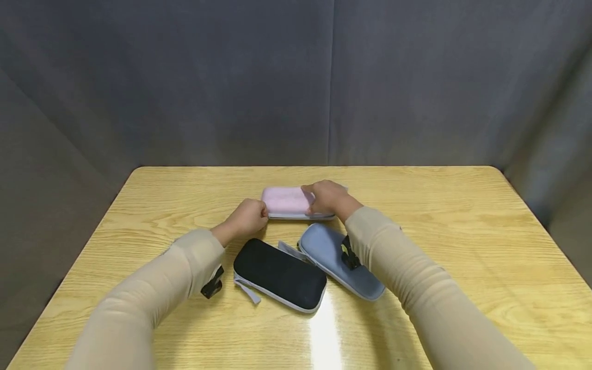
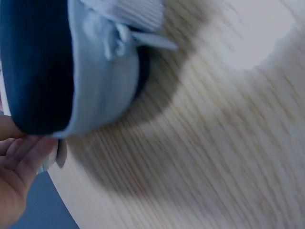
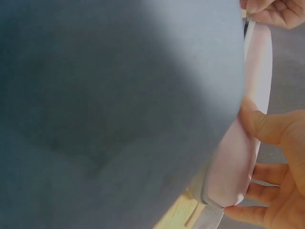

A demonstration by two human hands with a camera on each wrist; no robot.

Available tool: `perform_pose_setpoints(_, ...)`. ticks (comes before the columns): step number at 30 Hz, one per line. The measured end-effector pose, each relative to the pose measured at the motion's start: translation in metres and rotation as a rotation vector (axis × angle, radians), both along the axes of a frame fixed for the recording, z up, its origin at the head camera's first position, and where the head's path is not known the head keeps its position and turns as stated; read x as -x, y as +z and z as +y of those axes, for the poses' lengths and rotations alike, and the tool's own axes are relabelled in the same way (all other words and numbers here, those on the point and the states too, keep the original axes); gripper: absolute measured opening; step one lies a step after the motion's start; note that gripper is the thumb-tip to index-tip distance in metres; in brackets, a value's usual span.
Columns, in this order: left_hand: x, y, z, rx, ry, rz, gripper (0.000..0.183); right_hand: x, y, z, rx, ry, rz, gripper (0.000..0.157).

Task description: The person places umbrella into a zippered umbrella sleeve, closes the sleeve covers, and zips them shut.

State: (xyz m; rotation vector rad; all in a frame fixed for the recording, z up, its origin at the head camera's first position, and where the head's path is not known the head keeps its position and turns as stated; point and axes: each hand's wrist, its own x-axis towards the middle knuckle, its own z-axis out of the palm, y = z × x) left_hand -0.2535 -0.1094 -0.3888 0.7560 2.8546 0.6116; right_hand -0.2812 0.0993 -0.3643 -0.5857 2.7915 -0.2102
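A pink zippered pencil case [image 1: 284, 200] lies crosswise toward the back of the table. My right hand [image 1: 326, 196] grips its right part, the thumb on the near side and the fingers over the far side, as the right wrist view also shows [image 3: 281, 162]. At the case's left end, my left hand [image 1: 250, 217] pinches the zipper pull [image 3: 247, 18], mostly hidden by the fingers. Nearer lie a black pencil case [image 1: 279, 275] with a grey strap and a blue-grey pencil case [image 1: 324, 246], partly under my right forearm.
The wooden table [image 1: 462, 246] has rounded back corners, with a grey curtain [image 1: 231, 82] behind it. The black and blue-grey cases sit close together between my forearms. A dark wrist camera [image 1: 213, 283] hangs under the left cuff.
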Motion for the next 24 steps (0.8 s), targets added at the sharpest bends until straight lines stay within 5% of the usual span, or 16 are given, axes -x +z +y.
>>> perform_pose_setpoints(6, 0.005, -0.004, -0.001, -0.044, 0.049, -0.011, 0.017, -0.002, -0.003, 0.007, 0.022, 0.035, 0.027, 0.069)
perform_pose_setpoints(14, 0.024, -0.001, -0.004, 0.051, 0.034, 0.038, 0.017, -0.002, -0.012, 0.029, 0.161, 0.156, -0.017, 0.068)
perform_pose_setpoints(19, 0.038, 0.001, -0.006, 0.112, 0.07, 0.045, 0.016, -0.004, -0.013, 0.034, 0.249, 0.151, -0.097, 0.071)
perform_pose_setpoints(24, 0.046, 0.001, -0.004, 0.103, 0.112, 0.025, 0.027, -0.008, -0.017, 0.034, 0.277, 0.194, -0.039, 0.068)
